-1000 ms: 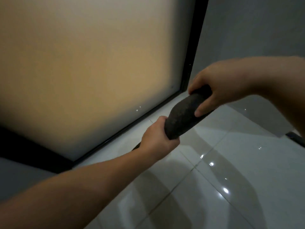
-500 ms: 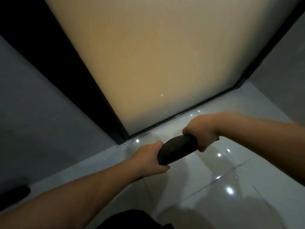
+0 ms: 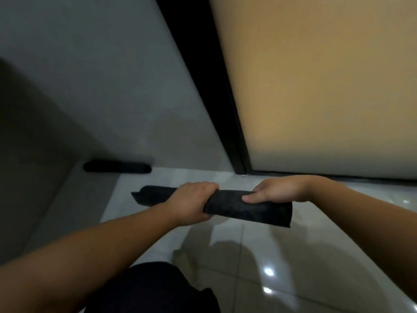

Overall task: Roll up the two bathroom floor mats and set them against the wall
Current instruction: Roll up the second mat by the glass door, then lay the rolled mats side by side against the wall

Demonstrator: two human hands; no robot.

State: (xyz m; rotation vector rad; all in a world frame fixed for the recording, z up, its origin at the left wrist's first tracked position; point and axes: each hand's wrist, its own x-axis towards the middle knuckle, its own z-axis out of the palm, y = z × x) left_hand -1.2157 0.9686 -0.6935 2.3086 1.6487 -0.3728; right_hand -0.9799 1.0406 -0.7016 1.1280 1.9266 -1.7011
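I am carrying the second rolled mat (image 3: 248,210) near the grey wall (image 3: 108,86), left hand (image 3: 188,203) and right hand (image 3: 278,189) both clasping it with curled fingers (image 3: 208,187); the first rolled mat (image 3: 117,167) is lying at the wall's foot. Next, I judge, this one is wanting setting down against that wall, roll kept tight.

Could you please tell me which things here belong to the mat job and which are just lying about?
Part of the job: held mat, rolled, gripped by left hand and right hand; second mat, rolled, lying at the foot of the wall.

Just there: glass door; black frame; floor.
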